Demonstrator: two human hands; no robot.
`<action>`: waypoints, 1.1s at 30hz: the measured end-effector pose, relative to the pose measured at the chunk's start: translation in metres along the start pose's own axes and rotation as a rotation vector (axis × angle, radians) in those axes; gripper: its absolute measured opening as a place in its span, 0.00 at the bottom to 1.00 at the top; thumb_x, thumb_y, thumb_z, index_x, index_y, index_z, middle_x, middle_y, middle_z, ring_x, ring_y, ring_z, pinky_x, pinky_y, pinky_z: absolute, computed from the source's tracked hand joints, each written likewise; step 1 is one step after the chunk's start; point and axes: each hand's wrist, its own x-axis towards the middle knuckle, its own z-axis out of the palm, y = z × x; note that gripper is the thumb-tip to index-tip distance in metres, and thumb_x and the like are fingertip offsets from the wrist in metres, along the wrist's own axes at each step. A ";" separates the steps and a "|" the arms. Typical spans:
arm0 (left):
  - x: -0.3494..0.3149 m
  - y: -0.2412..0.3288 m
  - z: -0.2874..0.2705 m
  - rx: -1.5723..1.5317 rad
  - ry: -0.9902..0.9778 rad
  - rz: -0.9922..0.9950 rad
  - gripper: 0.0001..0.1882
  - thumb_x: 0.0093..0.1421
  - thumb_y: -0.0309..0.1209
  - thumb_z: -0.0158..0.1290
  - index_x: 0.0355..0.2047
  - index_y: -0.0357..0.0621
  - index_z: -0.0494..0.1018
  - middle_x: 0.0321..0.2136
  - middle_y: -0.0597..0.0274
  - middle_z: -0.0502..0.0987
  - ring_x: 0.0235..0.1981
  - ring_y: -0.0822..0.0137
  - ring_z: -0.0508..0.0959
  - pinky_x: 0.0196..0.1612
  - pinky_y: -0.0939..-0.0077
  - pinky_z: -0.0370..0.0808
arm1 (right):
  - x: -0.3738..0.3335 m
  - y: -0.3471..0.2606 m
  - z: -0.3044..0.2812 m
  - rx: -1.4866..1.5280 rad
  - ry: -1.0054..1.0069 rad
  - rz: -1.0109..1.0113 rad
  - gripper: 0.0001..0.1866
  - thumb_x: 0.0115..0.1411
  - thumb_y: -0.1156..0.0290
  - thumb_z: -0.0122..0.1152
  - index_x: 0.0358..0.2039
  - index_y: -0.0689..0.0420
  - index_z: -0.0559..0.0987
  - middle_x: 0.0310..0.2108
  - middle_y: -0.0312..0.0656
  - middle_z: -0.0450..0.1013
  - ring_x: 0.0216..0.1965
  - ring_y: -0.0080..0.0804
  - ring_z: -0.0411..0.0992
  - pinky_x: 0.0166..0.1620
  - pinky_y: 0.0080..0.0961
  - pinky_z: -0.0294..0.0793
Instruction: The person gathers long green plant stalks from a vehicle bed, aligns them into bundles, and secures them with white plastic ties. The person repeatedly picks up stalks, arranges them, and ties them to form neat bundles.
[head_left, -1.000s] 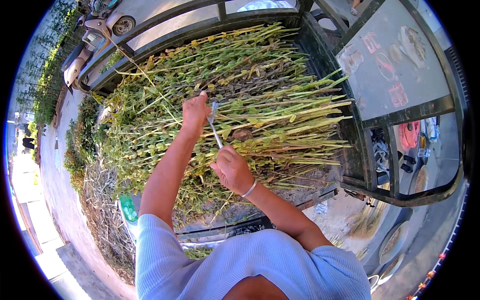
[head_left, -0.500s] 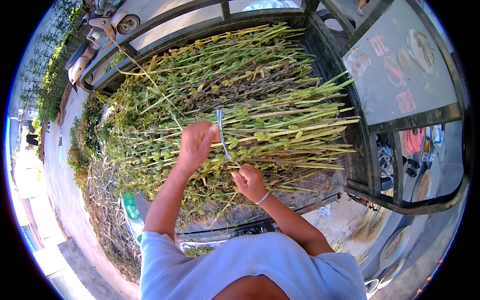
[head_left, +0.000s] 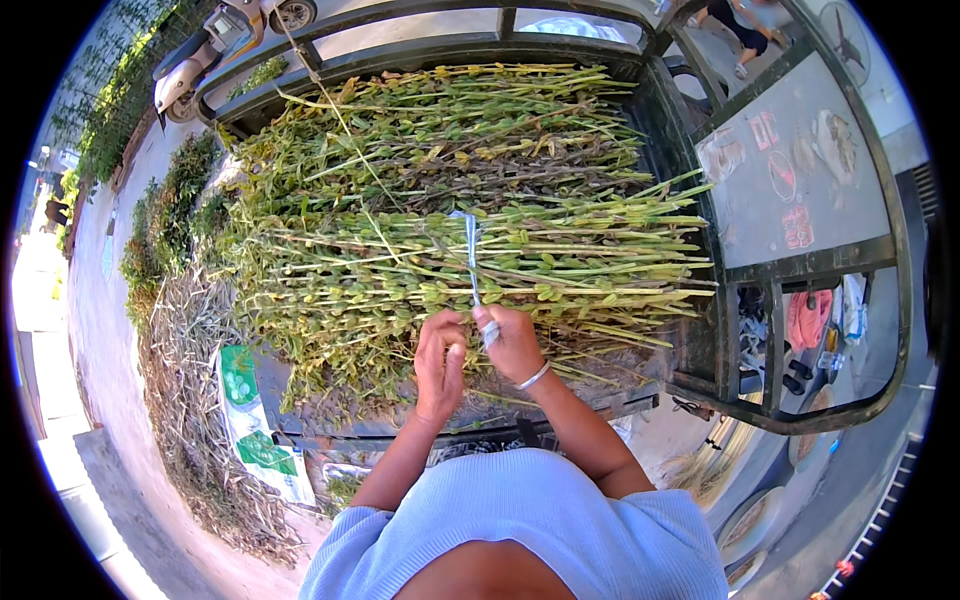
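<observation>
A bundle of cut green stalks with pods [head_left: 560, 262] lies crosswise in a dark metal truck bed, its cut ends to the right. Over it runs a pale blue-white strip [head_left: 471, 250], whose near end reaches my right hand [head_left: 510, 345]. That hand is closed on the strip, and a short piece of it shows below the thumb. Just left of it is my left hand [head_left: 438, 366], its fingers loosely bent and apart, with nothing visible in them. More leafy stalks [head_left: 430, 120] lie behind the bundle.
A dark metal rail frame [head_left: 560, 45] borders the bed at the back and right. A thin pale stalk or cord [head_left: 350, 130] slants over the load. Dry stalks [head_left: 190, 390] and a green-white sack [head_left: 262, 425] lie at left. Beyond the rail stands a scooter [head_left: 205, 65]; a person [head_left: 740, 30] is at far right.
My left hand has come back toward me from the strip's middle to beside my right hand. My right hand still grips the strip's near end. The whole view has shifted slightly.
</observation>
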 end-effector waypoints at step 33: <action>0.106 0.057 -0.033 -0.360 0.113 0.021 0.19 0.63 0.27 0.47 0.17 0.37 0.56 0.14 0.61 0.56 0.18 0.65 0.57 0.22 0.70 0.55 | 0.185 -0.135 -0.025 0.944 -0.005 -0.088 0.22 0.67 0.61 0.49 0.16 0.54 0.60 0.11 0.30 0.54 0.10 0.17 0.51 0.14 0.19 0.47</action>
